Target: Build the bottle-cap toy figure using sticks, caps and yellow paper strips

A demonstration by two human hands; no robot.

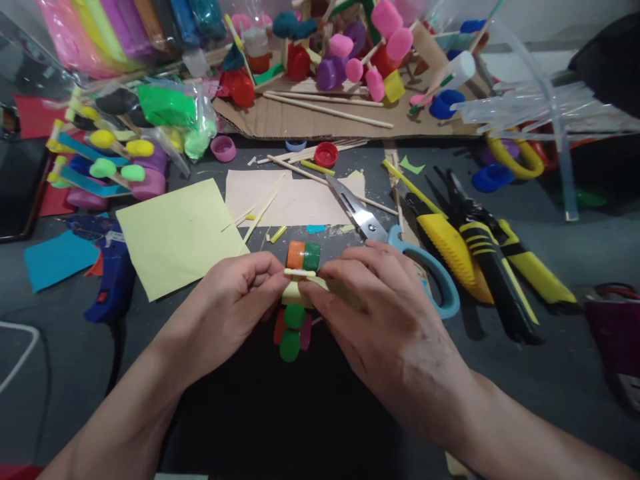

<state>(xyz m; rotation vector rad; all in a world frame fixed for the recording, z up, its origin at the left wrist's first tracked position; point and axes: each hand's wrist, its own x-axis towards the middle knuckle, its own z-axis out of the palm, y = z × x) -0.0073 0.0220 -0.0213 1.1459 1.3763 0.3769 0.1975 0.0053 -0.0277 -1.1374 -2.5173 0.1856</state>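
Note:
A small craft model made of coloured pieces is between my hands. My left hand (240,290) pinches the left end of a short pale stick (300,273) with yellowish tips. Near its other end, the thumb and fingers of my right hand (380,307) close on the model and partly hide it. Under the stick lies a pale yellow paper strip (291,293). Orange and green round pieces (303,255) sit at the model's far side; green discs (293,332) with red and purple parts show at the near side.
Scissors (373,227) lie just beyond my right hand, with yellow-black pliers (495,267) to the right. A blue glue gun (111,267), a yellow paper square (183,237) and a pink paper sheet (295,200) lie around. Cardboard (320,123) with craft pieces is behind.

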